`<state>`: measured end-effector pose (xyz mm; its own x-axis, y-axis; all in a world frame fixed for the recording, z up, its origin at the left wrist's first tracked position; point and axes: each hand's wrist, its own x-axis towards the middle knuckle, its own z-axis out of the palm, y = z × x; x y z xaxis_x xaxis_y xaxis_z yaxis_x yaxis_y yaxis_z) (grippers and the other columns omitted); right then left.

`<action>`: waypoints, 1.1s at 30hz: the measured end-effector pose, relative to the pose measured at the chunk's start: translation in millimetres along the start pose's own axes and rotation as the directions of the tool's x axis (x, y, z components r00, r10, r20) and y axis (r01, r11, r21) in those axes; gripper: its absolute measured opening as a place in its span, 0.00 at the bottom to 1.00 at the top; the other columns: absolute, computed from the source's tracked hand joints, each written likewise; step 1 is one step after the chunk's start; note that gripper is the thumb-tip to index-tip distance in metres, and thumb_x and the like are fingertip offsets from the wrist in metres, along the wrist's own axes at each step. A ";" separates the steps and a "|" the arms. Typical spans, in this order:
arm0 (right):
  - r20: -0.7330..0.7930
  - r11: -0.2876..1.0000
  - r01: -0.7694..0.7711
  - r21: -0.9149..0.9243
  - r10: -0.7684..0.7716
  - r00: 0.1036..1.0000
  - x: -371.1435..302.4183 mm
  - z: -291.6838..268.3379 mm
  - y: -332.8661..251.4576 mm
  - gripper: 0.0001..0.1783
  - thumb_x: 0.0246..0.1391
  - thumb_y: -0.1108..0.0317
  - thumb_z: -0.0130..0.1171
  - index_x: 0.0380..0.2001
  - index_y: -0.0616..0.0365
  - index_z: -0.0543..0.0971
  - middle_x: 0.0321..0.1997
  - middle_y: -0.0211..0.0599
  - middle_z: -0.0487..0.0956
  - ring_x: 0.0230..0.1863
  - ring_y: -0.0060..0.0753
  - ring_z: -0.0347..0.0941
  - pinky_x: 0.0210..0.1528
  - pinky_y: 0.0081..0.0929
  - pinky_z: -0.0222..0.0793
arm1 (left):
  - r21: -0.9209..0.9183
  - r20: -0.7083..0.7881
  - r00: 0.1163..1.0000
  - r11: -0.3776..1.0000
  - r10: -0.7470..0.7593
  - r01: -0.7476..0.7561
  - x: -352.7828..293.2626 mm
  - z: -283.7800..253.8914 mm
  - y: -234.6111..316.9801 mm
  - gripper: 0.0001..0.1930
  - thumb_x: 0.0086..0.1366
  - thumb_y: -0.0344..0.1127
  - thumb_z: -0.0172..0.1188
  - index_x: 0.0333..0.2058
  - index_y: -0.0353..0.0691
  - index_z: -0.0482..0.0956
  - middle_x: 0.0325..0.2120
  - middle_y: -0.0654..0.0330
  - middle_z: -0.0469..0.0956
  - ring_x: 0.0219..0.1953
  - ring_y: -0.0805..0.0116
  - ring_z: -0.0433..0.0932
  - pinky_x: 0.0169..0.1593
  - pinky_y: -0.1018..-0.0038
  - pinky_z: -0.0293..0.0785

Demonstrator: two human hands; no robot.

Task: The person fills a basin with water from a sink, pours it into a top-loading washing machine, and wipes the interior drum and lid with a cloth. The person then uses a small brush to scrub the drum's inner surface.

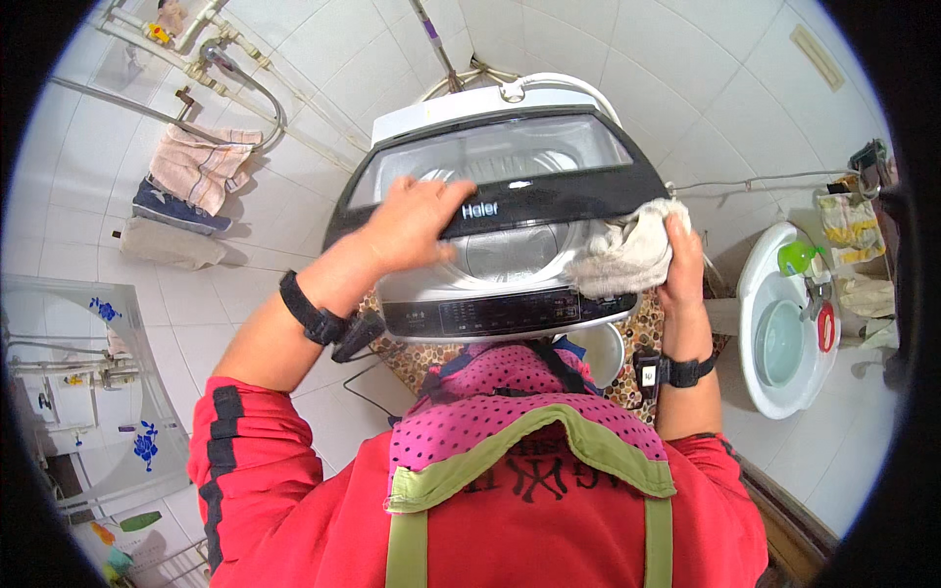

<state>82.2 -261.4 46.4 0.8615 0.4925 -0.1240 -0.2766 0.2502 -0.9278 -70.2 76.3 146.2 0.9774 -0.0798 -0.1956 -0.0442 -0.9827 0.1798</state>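
In front of me stands a top-loading washing machine (431, 316) with a black control strip and its metal drum (515, 257) showing below the lid. The black-framed lid (588, 194), with a see-through panel, is tilted up. My left hand (417, 220) grips the left part of the lid's front edge, fingers on top and one digit at its underside. My right hand (683, 265) is closed on a bunched off-white cloth (632, 250) at the machine's right front corner. Part of that hand is hidden behind the cloth.
Right of me, a white basin (755, 363) holds a pale green bowl (779, 343) and a red-handled item (825, 326). Towels (201, 167) hang on the left wall near pipes (201, 69). A white hose (564, 80) runs behind the machine. A mirror (93, 382) is at left.
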 end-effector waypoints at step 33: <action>-0.172 0.995 0.081 -0.058 -0.090 0.981 56.4 -32.2 -11.7 0.29 0.50 0.77 0.50 0.59 0.67 0.67 0.56 0.43 0.75 0.55 0.39 0.73 0.58 0.33 0.69 | -0.584 -0.214 0.648 0.628 -0.731 0.515 -116.5 129.8 -153.9 0.37 0.60 0.42 0.66 0.65 0.38 0.61 0.62 0.49 0.65 0.64 0.56 0.64 0.64 0.63 0.62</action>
<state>147.8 -263.4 39.0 0.9432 0.3173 -0.0987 -0.1807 0.2405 -0.9537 -204.1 215.2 16.2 0.7098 0.7025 -0.0517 0.5965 -0.5604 0.5746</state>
